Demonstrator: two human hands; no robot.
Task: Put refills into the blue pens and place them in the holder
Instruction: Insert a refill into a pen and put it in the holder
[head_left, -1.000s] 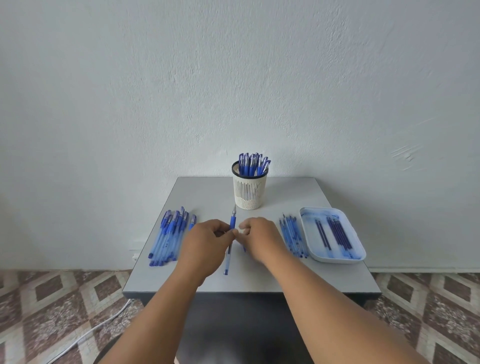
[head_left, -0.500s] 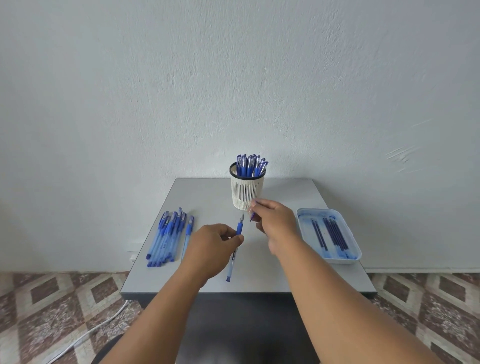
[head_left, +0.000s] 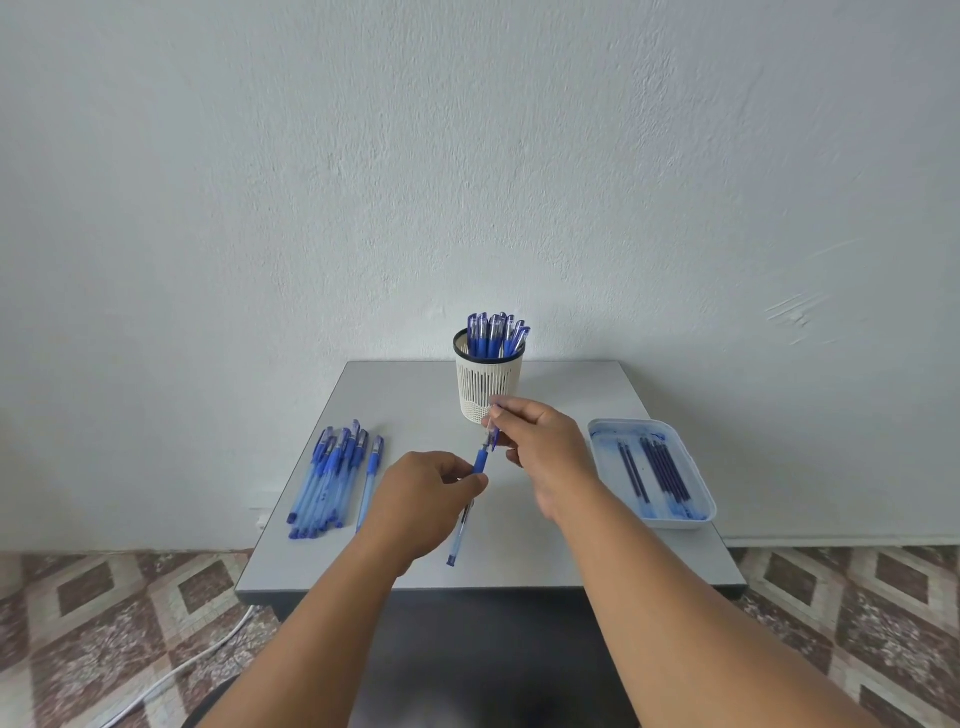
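Observation:
My left hand grips a blue pen around its dark blue grip, the clear barrel pointing down toward me. My right hand pinches a pen cap at the pen's upper tip, just in front of the holder. The white slotted holder stands at the table's back centre with several capped blue pens in it. A pile of blue pens lies at the left. Several dark refills lie in a white tray at the right.
The grey table stands against a white wall. Its front edge is close to me, over a patterned tile floor. A white cable runs across the floor at the lower left.
My hands moved apart, then my right hand lifted toward the holder and now holds a cap at the pen's tip. The view shifted, so the pens beside the tray are hidden behind my right arm.

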